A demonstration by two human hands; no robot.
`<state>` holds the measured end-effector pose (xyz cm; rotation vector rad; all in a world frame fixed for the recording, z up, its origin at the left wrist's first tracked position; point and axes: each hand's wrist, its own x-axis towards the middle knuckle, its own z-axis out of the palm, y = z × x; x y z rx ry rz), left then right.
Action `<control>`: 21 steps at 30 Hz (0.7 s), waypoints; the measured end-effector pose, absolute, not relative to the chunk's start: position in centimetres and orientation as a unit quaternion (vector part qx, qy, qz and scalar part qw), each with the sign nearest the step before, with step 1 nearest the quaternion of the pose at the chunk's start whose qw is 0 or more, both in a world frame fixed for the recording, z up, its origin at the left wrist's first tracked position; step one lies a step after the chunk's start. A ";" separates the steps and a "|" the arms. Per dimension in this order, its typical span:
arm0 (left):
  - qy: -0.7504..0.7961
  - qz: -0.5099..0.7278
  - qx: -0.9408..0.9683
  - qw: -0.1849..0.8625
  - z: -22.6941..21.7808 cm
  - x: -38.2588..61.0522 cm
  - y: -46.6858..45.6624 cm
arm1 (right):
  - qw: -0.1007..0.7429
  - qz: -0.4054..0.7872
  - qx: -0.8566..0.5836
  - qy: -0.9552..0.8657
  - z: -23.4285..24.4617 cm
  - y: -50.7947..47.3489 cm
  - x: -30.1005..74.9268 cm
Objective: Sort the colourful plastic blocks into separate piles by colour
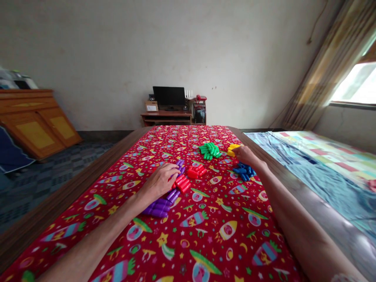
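Red tablecloth [188, 243] printed with cartoon rockets and stars covers a long wooden table [73, 184], which runs away from the camera toward a low desk [166, 116] against the far wall. On the desk sit a black monitor [169, 96] and a small cardboard box [151, 106], its label too small to read. A bed with a patchwork cover [317, 168] lies to the right of the table.

Ribbed plastic pegs lie on the cloth in colour groups. The left hand [160, 181] rests palm down, fingers together and pointing up the table, over a purple cluster [179, 166] and beside red pegs [180, 183], whose long axes slant from upper left to lower right. Whether it grips anything, I cannot tell. More purple pegs [160, 205] lie below it, running roughly crosswise. The right hand [246, 156] is narrowed, its fingers curled down, with the fingertips [236, 149] just beside yellow pegs [232, 150]. Blue pegs [244, 171] lie just below that hand, green pegs [209, 150] farther up the cloth, and another red group [196, 171] between the hands.
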<state>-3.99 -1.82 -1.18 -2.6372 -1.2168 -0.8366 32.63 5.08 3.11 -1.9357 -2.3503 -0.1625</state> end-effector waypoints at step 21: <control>-0.409 -0.216 -0.884 0.070 -2.2 -3.5 -2.9 | 0.257 0.004 -0.403 -0.878 0.4 1.1 22.4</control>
